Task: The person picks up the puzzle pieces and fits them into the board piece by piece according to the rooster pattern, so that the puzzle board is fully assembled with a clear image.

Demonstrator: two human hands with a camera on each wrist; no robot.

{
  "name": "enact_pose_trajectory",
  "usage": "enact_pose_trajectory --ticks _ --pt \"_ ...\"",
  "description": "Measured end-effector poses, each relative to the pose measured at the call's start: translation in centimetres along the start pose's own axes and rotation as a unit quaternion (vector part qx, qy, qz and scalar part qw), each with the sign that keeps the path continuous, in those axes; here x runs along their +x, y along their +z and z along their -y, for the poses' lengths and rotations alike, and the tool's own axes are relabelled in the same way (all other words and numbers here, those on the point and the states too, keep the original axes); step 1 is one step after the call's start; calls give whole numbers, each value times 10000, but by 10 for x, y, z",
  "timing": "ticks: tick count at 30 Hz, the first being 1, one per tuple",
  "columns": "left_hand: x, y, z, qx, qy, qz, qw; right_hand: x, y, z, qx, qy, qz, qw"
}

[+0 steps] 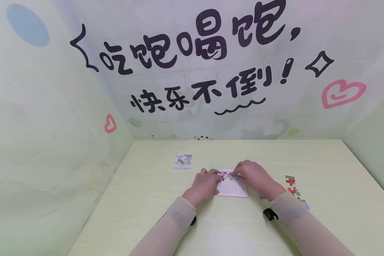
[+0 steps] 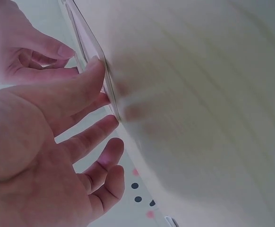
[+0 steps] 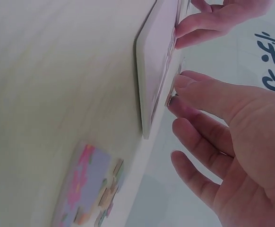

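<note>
A white puzzle tray (image 1: pixel 232 188) lies on the table, with several colourful puzzle pieces (image 1: pixel 225 175) along its far side. My left hand (image 1: pixel 204 185) rests at the tray's left edge, its thumb and fingertips touching the rim and its other fingers loosely bent, as the left wrist view shows. Over the tray's far right part, my right hand (image 1: pixel 253 177) pinches a small puzzle piece (image 3: pixel 171 96) between thumb and index finger. The remaining right fingers (image 3: pixel 194 177) are spread and slightly bent. My right fingers partly cover the piece.
Loose puzzle pieces (image 1: pixel 292 191) lie on the table to the right, some partly hidden behind my right forearm. A square picture card (image 1: pixel 183 161) lies at the back left. Printed walls (image 1: pixel 166 124) enclose the table (image 1: pixel 147 177) at the back and sides.
</note>
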State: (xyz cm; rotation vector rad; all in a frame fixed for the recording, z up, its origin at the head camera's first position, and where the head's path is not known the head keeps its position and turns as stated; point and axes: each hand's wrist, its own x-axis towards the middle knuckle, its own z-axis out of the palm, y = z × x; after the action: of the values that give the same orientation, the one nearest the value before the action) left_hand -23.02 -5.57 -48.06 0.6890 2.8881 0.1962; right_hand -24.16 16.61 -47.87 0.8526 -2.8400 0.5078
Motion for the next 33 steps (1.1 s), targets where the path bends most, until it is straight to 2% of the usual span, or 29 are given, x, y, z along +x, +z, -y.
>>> enact_pose_trajectory --ticks 14,23,33 --pt "-2 -1 -1 -1 -41 -5 10000 10 6 3 -170 -75 94 9998" --pt "-3 -2 -1 16 -9 -22 10000 12 6 4 -299 -410 -143 9986" --pt "-2 -1 -1 33 18 -25 10000 13 9 3 -297 -367 -57 9989"
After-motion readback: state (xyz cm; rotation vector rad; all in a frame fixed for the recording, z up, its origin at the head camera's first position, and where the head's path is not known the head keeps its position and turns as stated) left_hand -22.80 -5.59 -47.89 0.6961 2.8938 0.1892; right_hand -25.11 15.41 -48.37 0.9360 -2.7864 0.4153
